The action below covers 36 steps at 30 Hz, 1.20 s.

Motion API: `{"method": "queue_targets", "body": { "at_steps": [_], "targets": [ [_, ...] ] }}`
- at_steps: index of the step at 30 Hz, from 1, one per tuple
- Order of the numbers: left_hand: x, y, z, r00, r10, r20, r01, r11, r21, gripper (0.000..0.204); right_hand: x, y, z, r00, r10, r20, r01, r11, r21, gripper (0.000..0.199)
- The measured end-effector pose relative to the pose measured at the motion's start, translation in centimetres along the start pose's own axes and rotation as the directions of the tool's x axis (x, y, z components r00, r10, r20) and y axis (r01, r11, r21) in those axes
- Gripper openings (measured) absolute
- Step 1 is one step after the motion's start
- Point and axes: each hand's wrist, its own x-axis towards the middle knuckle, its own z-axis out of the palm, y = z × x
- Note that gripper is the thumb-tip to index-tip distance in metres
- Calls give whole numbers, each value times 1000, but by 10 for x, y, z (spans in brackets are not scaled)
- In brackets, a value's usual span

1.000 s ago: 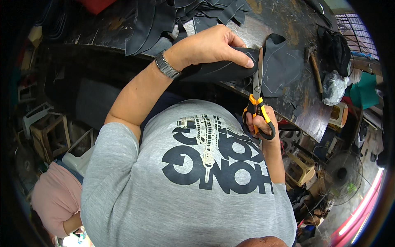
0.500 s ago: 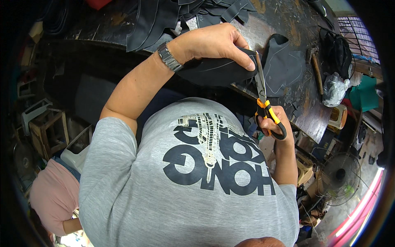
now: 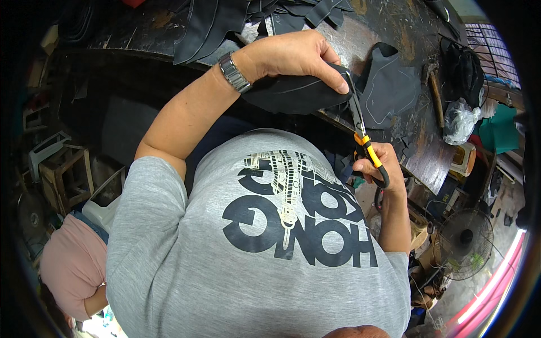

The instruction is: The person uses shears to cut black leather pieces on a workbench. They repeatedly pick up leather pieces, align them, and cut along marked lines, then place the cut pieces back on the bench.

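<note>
My left hand [image 3: 296, 55] pinches a piece of black sheet material [image 3: 293, 96] near its right end, thumb on top. A pale line is drawn along that piece. In my right hand [image 3: 380, 163] is a pair of scissors [image 3: 358, 115] with yellow and black handles, its blades pointing up and away from me. The blades meet the right edge of the black piece, just beside my left thumb. Under and beyond the scissors, another dark piece with pale outlines [image 3: 389, 84] lies on the worn dark table [image 3: 420, 160].
Several cut black strips [image 3: 208, 28] lie at the table's far side. Toward the right are a hammer [image 3: 435, 96], a clear plastic bag [image 3: 461, 121] and a black bag [image 3: 462, 70]. A fan [image 3: 465, 239] stands lower right. At lower left, another person in pink [image 3: 73, 265] is beside stools [image 3: 65, 174].
The scissors' handles have drawn together and my right hand has closed, shifting slightly right. My left hand and the black piece have moved slightly upward.
</note>
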Motion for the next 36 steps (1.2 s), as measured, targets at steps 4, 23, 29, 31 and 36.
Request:
{"method": "queue_targets", "body": {
  "at_steps": [4, 23, 29, 31, 36],
  "targets": [
    [-3, 4, 3, 1000, -2, 16, 3, 998, -60, 34, 2, 5, 3, 1000, -12, 10, 12, 998, 55, 41],
    [-3, 1, 10, 995, -80, 57, 85, 992, -93, 32, 3, 9, 14, 991, -34, -128, 17, 991, -130, 36],
    [1, 21, 15, 991, 127, 36, -129, 990, 61, 26, 6, 19, 21, 947, -89, -307, 143, 977, 159, 29],
    [5, 41, 10, 937, 339, -81, -323, 932, 163, 26, 10, 21, 17, 906, -184, -382, 309, 903, 298, 28],
    [9, 86, -39, 636, 495, -593, -703, 689, -179, 27, 6, 26, 14, 834, -307, -459, 510, 746, 427, 40]
  ]
}}
